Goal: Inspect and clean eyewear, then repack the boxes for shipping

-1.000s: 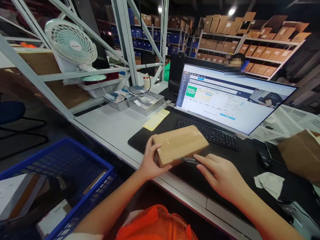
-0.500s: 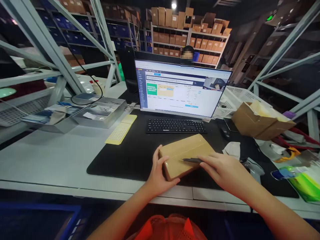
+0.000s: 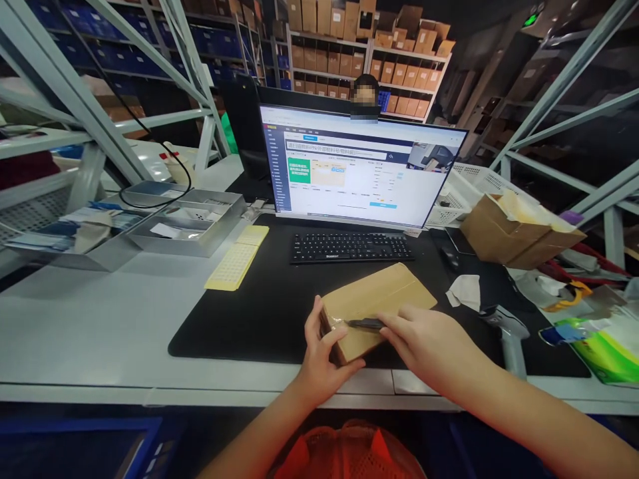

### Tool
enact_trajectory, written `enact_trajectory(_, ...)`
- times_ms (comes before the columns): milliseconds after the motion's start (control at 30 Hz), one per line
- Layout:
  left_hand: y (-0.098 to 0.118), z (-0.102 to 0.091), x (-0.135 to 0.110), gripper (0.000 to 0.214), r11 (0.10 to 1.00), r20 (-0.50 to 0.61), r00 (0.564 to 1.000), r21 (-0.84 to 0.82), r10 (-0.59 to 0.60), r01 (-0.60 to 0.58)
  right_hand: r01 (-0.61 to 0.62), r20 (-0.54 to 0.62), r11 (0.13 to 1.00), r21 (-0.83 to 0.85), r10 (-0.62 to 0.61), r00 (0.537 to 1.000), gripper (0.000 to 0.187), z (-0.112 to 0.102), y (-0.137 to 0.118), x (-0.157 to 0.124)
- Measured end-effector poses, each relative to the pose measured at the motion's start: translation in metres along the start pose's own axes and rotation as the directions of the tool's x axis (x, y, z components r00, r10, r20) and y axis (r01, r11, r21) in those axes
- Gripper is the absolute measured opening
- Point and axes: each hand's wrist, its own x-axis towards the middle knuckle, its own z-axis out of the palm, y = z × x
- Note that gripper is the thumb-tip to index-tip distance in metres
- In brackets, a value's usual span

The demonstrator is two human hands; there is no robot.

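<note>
Spanning the gap between the left hand (image 3: 322, 366) and the right hand (image 3: 429, 339), a cardboard box (image 3: 382, 295) is seen over the black mat (image 3: 234, 329). Its left end is clasped by the left hand, thumb and fingers spread around it. At its top, a slim dark tool (image 3: 364, 324) is pinched by the right. Beyond both hands, a keyboard (image 3: 349, 247) is placed.

The right hand (image 3: 429, 342) hides part of the dark tool (image 3: 364, 324) from us; the blue crate (image 3: 82, 424) is cut off lower left; small text on the monitor (image 3: 344, 194) defeats us.
</note>
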Motion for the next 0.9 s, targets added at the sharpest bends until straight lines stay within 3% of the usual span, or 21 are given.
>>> enact_trajectory(167,0.000,-0.002,0.001,0.059,1.000,0.008,1.000,0.008,-0.001,0.001,-0.087,-0.002,0.996,0.000,0.087,0.996,0.032,0.009,0.008,-0.005)
enact_trajectory(233,0.000,-0.003,0.002,0.057,1.000,0.014,1.000,0.014,-0.008,0.007,-0.166,0.028,0.986,0.029,0.166,0.986,0.033,0.013,0.031,-0.011)
enact_trajectory(333,0.000,-0.002,0.003,0.057,0.999,0.023,1.000,0.032,-0.021,0.020,-0.328,0.079,0.943,0.056,0.323,0.943,0.034,0.020,0.085,-0.026)
enact_trajectory(400,0.001,-0.003,0.003,0.057,0.999,0.030,0.999,0.049,-0.022,0.020,-0.484,0.091,0.875,0.000,0.482,0.872,0.036,0.025,0.127,-0.038)
enact_trajectory(533,0.008,-0.019,0.010,0.045,0.994,0.097,0.995,0.113,-0.003,-0.008,-0.747,0.077,0.648,-0.148,0.760,0.645,0.041,0.042,0.197,-0.058)
enact_trajectory(567,0.011,-0.026,0.017,0.039,0.989,0.133,0.991,0.150,-0.005,-0.015,-0.771,0.094,0.624,-0.125,0.781,0.617,0.041,0.049,0.206,-0.060)
enact_trajectory(633,0.017,-0.039,0.041,0.029,0.973,0.219,0.975,0.232,-0.029,-0.023,-0.781,0.145,0.623,-0.030,0.776,0.614,0.039,0.064,0.216,-0.061)
enact_trajectory(733,0.029,-0.045,0.097,0.025,0.944,0.421,0.901,0.327,-0.105,-0.043,-0.765,0.146,0.636,0.097,0.751,0.643,0.043,0.086,0.209,-0.048)
enact_trajectory(833,0.040,-0.025,0.157,0.054,0.891,0.634,0.747,0.434,-0.198,-0.132,-0.701,0.097,0.666,0.253,0.704,0.704,0.047,0.099,0.186,-0.023)
enact_trajectory(900,0.046,-0.006,0.186,0.075,0.865,0.747,0.605,0.468,-0.275,-0.184,-0.622,0.056,0.691,0.369,0.652,0.756,0.046,0.100,0.165,-0.006)
